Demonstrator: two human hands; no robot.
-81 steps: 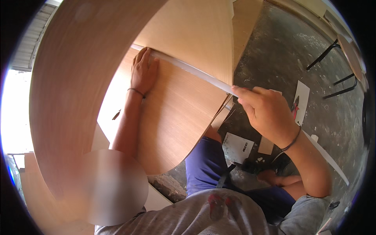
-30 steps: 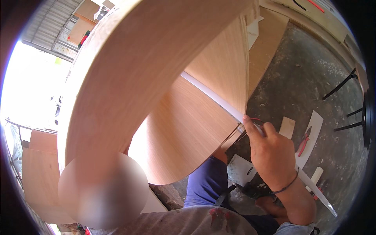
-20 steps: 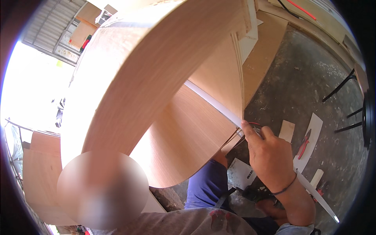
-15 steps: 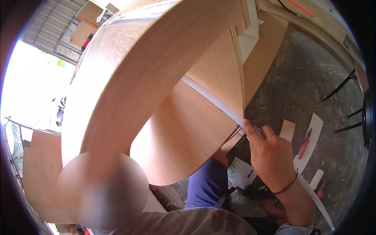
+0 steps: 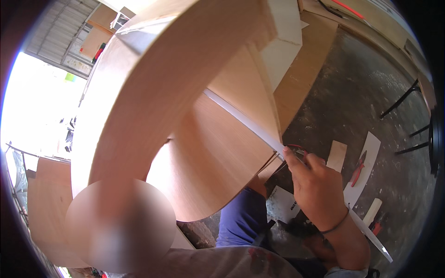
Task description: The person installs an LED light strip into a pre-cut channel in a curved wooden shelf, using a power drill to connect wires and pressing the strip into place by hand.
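A large curved wooden piece point(image 5: 153, 97) with a broad bent veneer band fills the upper left. Below it lies a flat rounded wood panel point(image 5: 208, 167). A thin white edging strip point(image 5: 241, 118) runs along the panel's inner wall and on down to the lower right. My right hand point(image 5: 317, 185) pinches this strip at the panel's corner, with a small tool with a red part showing at the fingertips. My left hand is hidden behind the curved band.
On the concrete floor point(image 5: 371, 92) lie red-handled pliers point(image 5: 358, 167), a small wood offcut point(image 5: 337, 155), white strip offcuts point(image 5: 371, 148) and papers point(image 5: 282, 204). Black metal legs point(image 5: 401, 97) stand at the right. Boards point(image 5: 301, 83) lean behind the piece.
The view has swung so that the curved band now hides my left hand, which pressed on the strip earlier. My right hand has stayed on the strip at the panel's corner.
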